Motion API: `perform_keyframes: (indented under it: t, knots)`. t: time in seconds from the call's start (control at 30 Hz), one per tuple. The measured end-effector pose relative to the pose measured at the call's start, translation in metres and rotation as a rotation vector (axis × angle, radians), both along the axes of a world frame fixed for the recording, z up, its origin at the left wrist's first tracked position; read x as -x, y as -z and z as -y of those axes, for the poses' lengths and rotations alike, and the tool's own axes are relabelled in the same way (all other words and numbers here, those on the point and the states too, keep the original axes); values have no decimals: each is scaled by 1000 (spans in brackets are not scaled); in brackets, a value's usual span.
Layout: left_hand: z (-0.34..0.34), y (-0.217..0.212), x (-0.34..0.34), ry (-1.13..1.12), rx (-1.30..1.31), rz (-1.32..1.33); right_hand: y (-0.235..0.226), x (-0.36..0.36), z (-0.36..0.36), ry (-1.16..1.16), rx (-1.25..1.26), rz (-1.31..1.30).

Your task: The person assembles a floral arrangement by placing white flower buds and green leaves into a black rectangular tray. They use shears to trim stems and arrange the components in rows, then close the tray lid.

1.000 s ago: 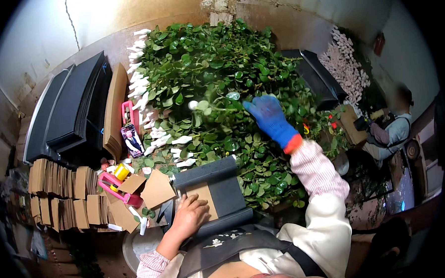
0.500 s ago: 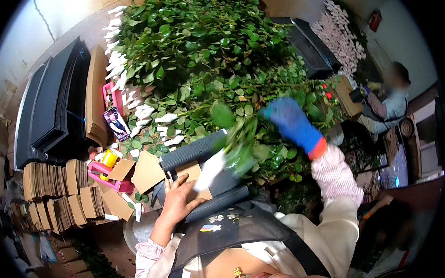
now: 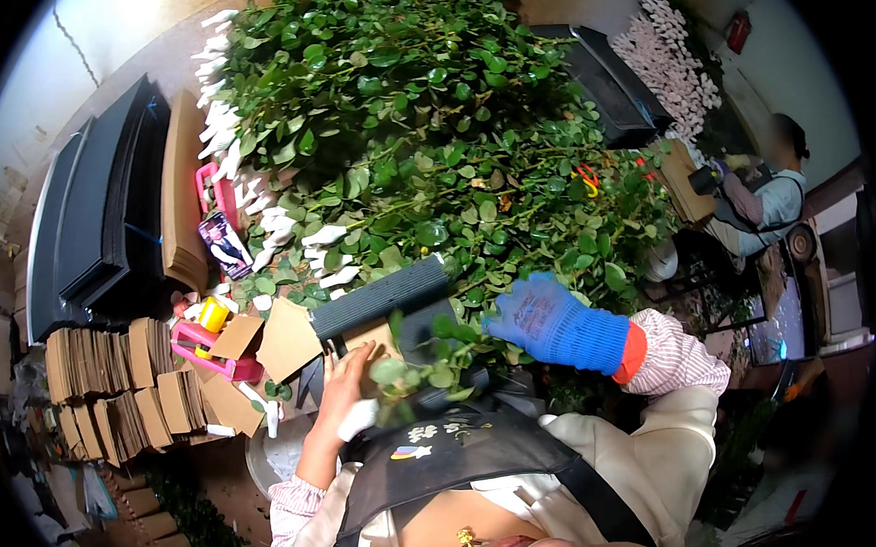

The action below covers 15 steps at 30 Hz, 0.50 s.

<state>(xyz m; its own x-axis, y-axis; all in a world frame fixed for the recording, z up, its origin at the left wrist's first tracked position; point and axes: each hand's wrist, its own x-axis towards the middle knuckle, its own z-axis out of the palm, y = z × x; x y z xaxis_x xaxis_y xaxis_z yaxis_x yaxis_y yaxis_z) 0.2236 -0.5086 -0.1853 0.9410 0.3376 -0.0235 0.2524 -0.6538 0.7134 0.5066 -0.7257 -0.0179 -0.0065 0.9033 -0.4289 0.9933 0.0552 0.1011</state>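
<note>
Since half a second ago: the blue-gloved right hand (image 3: 554,319) has dropped toward the body, and the leafy stem (image 3: 442,375) has swung down and left. Its white-wrapped head (image 3: 357,420) now lies in front of the left wrist; the leaves hang over the near side of the dark ribbed sheet (image 3: 380,297).

Nearest: black apron (image 3: 455,437), just below the stem. Right fingers curled, closed on the stem's far end; exact contact blurred by leaves. Bare left hand (image 3: 347,385): fingers extended, not gripping, resting at the edge of the brown card (image 3: 370,338) on the ribbed sheet.

Left of this hand: dark scissors (image 3: 311,382), partly covered; a loose cardboard piece (image 3: 286,341); a pink tape holder (image 3: 242,368) with a yellow roll (image 3: 213,314) just beside it. Further left, small cardboard stacks (image 3: 100,362) in two rows.

Beyond: phone (image 3: 224,246), screen lit, by a second pink holder (image 3: 222,192). Large pile of leafy stems (image 3: 391,90) fills the middle, white-wrapped heads (image 3: 278,225) along its left edge. Left of these, tall brown sheets (image 3: 182,197) and black sheets (image 3: 112,190).

Far right: a co-worker (image 3: 777,205), seated; a heap of pale wrapped heads (image 3: 663,58); a red extinguisher (image 3: 738,32) at the wall.
</note>
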Motion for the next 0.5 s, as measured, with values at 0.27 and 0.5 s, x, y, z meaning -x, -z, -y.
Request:
perform_keyframes:
  t: [0.27,0.5]
  knots:
    - [-2,-18,-4,112,-16,4,61,-21,25,211,191,-189]
    - [-6,-25,-4,175,-12,20,84,-22,13,108,248,-177]
